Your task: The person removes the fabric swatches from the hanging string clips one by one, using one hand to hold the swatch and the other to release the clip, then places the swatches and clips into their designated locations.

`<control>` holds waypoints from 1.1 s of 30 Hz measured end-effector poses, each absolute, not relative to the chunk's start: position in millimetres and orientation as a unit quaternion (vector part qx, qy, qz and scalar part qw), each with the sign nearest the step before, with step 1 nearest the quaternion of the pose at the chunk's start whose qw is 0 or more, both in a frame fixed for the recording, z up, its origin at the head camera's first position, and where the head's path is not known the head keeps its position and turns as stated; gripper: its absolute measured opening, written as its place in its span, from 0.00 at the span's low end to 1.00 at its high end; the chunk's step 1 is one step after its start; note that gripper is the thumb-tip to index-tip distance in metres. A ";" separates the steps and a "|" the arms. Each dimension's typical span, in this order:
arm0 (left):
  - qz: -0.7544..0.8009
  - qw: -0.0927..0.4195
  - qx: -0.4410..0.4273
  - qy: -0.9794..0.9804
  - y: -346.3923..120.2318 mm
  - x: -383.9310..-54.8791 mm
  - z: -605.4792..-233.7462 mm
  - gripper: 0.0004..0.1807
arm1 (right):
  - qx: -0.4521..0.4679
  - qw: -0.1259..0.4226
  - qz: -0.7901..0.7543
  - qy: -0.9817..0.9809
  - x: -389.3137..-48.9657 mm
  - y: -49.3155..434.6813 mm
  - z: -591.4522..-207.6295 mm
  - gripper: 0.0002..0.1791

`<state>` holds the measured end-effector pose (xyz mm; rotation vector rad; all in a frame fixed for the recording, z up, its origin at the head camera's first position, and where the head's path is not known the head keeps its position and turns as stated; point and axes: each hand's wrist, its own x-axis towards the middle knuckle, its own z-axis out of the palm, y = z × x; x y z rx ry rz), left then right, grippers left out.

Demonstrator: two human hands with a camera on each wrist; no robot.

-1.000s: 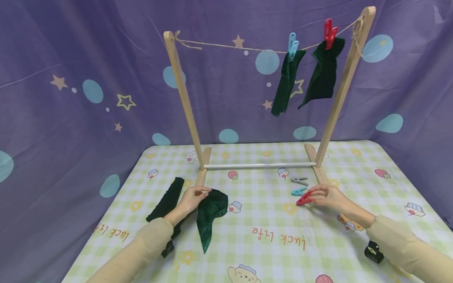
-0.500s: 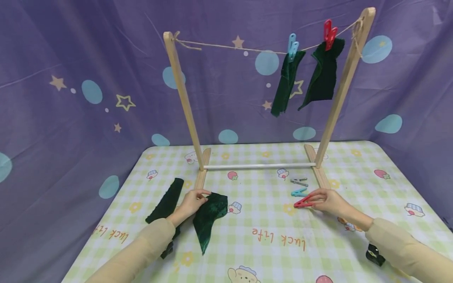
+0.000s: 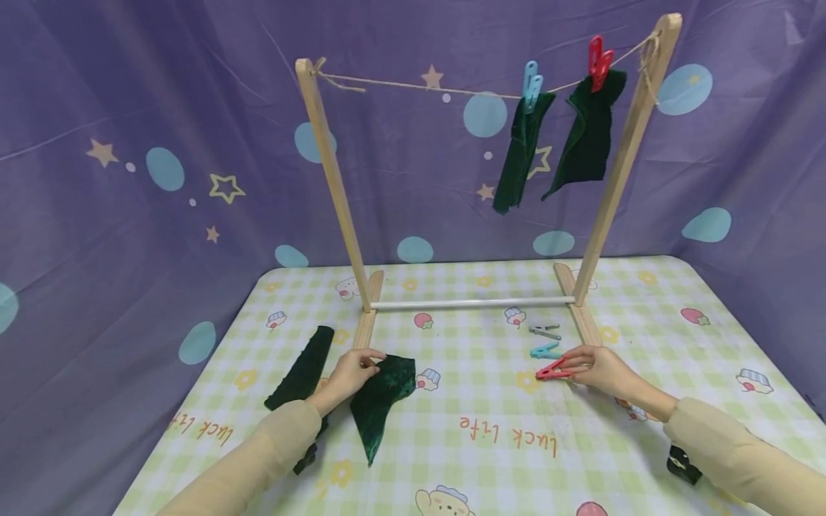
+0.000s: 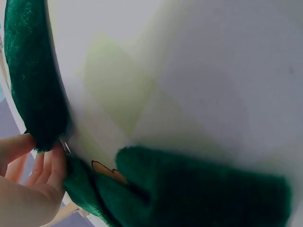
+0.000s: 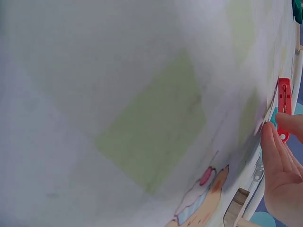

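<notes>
In the head view, my left hand (image 3: pixel 351 374) pinches the upper left edge of a dark green velvety cloth (image 3: pixel 385 401) over the table. The left wrist view has that cloth (image 4: pixel 35 71) between thumb and fingers. Another green cloth (image 3: pixel 306 369) lies partly under my left forearm. My right hand (image 3: pixel 605 370) pinches a red clothespin (image 3: pixel 551 370) between thumb and fingers near the table; the right wrist view also shows the red clothespin (image 5: pixel 284 94) at the fingertips. Just behind it lie a light blue clothespin (image 3: pixel 546 350) and a grey clothespin (image 3: pixel 546 330).
A wooden rack with a left post (image 3: pixel 332 179), a right post (image 3: pixel 622 172) and a white crossbar (image 3: pixel 474 303) stands at the back. Its string (image 3: pixel 413 84) carries two hanging cloths, under a blue clothespin (image 3: pixel 532 87) and a red clothespin (image 3: pixel 599 64). A checkered tablecloth (image 3: pixel 464 473) covers the table.
My left hand has shifted slightly toward me, and the pinched cloth has spread out a little. My right hand has moved slightly nearer, turning the red clothespin a little.
</notes>
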<state>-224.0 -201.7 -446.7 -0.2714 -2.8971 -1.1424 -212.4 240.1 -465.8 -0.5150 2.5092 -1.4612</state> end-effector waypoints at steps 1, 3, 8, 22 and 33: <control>-0.364 0.011 -0.089 -0.927 -201.7 -223.9 -446.8 0.10 | -0.174 0.095 -0.491 0.848 -212.2 239.9 -465.7 0.21; -0.363 0.016 -0.093 -0.927 -202.0 -223.5 -447.5 0.10 | -0.173 0.095 -0.489 0.849 -211.7 239.4 -465.3 0.21; -0.377 0.012 -0.100 -0.921 -205.6 -224.0 -448.2 0.10 | -0.176 0.098 -0.484 0.852 -211.8 238.3 -461.9 0.21; -0.409 0.016 -0.100 -0.907 -199.8 -234.7 -412.3 0.09 | -0.232 0.084 -0.471 0.847 -226.0 251.3 -416.3 0.20; -0.444 0.019 -0.097 -0.891 -182.6 -244.0 -379.7 0.14 | -0.217 0.022 -0.473 0.853 -242.7 243.1 -359.8 0.21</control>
